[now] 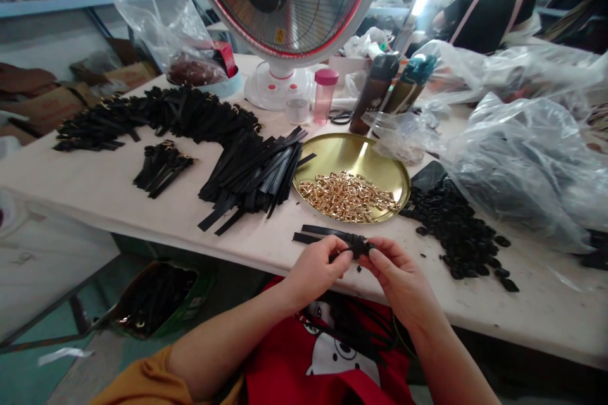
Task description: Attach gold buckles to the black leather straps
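Observation:
My left hand point(317, 266) and my right hand point(396, 275) meet at the table's front edge, both pinched on one black strap point(327, 235) whose flat ends stick out to the left. A small black loop piece sits on the strap between my fingertips. Just beyond them lies a gold round tray point(342, 155) with several small gold metal clips point(349, 196). A heap of black loop pieces point(456, 228) lies to the right of my right hand. Loose black straps point(259, 171) are piled to the left of the tray.
A white table point(118, 190) carries a long curved row of finished straps point(156, 114), a small bundle point(161, 164), a fan point(285, 6), a pink-capped jar point(325, 95), bottles point(375, 92) and plastic bags point(522, 158). Another person point(494, 6) sits at the far right. A bin point(154, 297) stands below the table.

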`<state>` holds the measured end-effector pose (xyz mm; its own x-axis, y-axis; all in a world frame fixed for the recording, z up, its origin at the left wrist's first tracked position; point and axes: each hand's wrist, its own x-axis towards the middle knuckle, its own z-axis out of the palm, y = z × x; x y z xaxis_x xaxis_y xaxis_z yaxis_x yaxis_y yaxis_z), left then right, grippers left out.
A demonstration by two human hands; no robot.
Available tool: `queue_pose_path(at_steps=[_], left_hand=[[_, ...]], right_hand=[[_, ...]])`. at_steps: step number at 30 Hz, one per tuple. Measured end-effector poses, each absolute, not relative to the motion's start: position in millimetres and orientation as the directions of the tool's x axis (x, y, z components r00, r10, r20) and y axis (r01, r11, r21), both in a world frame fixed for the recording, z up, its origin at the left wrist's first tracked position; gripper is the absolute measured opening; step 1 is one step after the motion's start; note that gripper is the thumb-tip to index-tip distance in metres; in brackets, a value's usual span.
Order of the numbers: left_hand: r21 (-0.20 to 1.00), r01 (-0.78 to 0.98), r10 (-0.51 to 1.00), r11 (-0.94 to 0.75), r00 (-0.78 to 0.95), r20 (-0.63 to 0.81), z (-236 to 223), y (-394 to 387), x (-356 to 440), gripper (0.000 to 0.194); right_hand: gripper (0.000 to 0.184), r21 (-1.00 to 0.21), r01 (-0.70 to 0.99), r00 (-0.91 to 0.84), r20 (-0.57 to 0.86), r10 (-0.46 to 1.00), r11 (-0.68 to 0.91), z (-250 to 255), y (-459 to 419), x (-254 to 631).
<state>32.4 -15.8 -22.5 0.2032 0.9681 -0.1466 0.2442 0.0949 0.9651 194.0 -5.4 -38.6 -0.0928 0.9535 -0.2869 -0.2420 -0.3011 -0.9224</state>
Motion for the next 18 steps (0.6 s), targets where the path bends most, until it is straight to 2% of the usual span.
queue_pose_path(at_steps=[5,8,13,18], left_hand=[[0.969,0.223,0.969,0.105,0.198,-0.150,-20.8,-22.5,28.9,0.014],[0.971,0.225,0.977,0.075,0.178,-0.117,-19.8,-27.6,28.5,0.015],[0.949,0.316,0.981,-0.013,0.189,-0.049,-17.6,-32.1,28.5,0.015],[0.903,0.426,0.984,-0.055,0.178,-0.024,-15.9,-33.9,27.2,0.016]], right_hand=[[0.032,-0.960,-0.110,-0.063,-0.251,0.966,-0.257,-39.9,-8.9,194.9],[0.030,-0.957,-0.108,-0.060,-0.266,0.962,-0.271,-38.2,-10.0,194.3],[0.025,-0.944,-0.153,-0.086,-0.282,0.956,-0.292,-35.3,-13.5,190.7],[0.027,-0.969,-0.024,-0.058,-0.245,0.968,-0.246,-34.1,-18.5,191.6]])
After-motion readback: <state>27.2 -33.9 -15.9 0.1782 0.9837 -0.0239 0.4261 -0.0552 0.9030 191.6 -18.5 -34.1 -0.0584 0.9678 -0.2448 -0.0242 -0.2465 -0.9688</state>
